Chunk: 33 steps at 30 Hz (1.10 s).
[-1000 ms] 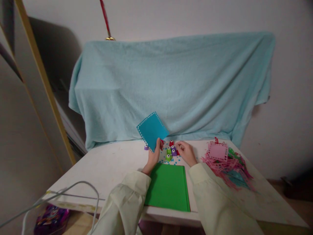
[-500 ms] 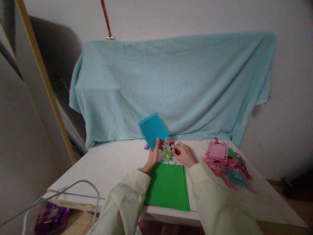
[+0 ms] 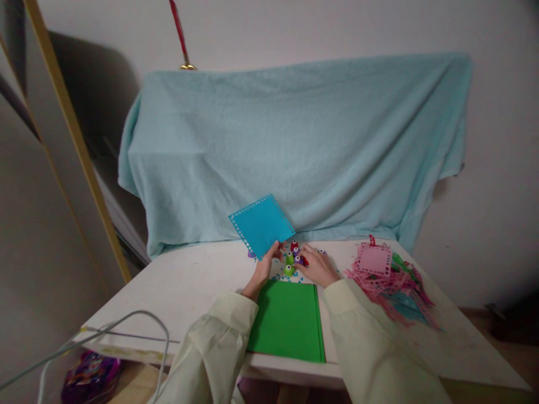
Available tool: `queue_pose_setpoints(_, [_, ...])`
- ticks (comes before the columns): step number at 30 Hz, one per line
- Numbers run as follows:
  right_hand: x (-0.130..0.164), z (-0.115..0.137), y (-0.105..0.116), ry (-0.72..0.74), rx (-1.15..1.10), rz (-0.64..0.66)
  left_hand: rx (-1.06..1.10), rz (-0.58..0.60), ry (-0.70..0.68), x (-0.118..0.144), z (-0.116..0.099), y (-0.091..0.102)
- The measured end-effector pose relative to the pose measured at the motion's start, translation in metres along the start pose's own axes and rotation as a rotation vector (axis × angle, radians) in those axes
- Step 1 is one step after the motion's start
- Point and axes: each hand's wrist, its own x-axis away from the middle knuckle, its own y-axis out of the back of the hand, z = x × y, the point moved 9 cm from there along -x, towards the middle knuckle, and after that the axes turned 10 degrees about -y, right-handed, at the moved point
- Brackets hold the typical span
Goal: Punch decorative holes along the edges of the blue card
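The blue card [image 3: 261, 224], holed along three edges, the fourth seemingly unpunched, is pinched above the table [image 3: 181, 286] by the left hand [image 3: 263, 270], the right hand [image 3: 319, 268] being narrowed among eyed figures [image 3: 288, 270], its hold unclear.

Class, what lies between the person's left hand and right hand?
In the head view, green eyed figures, purple eyed figures and a red eyed figure sit between the left hand and right hand, with blue dots nearby.
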Motion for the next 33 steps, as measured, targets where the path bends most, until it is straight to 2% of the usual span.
queue_pose_setpoints(3, [-0.003,-0.002,0.005,-0.049,-0.173,-0.05,-0.022,0.013,-0.026,0.001,-0.001,0.0])
queue_pose_setpoints(7, [-0.009,-0.014,0.004,-0.185,-0.659,-0.057,-0.089,0.012,-0.055,0.004,-0.006,0.001])
queue_pose_setpoints(10, [-0.013,-0.023,-0.006,-0.306,-0.994,-0.003,-0.12,0.014,-0.074,0.004,-0.01,0.0])
queue_pose_setpoints(12, [-0.013,-0.027,-0.015,-0.386,-1.11,0.064,-0.136,0.012,-0.084,0.005,-0.012,-0.001])
queue_pose_setpoints(15, [-0.012,-0.028,-0.022,-0.437,-1.2,0.131,-0.145,0.004,-0.107,0.005,-0.017,-0.002])
queue_pose_setpoints(19, [-0.011,-0.018,-0.017,-0.39,-1.285,0.132,-0.176,0.007,-0.139,0.007,-0.026,-0.004])
queue_pose_setpoints(23, [-0.01,-0.004,-0.021,-0.35,-1.396,0.224,-0.209,0.011,-0.137,0.009,-0.028,-0.004])
queue_pose_setpoints(33, [-0.012,-0.005,-0.039,-0.32,-1.25,0.306,-0.145,0.022,-0.074,0.013,-0.023,-0.005])
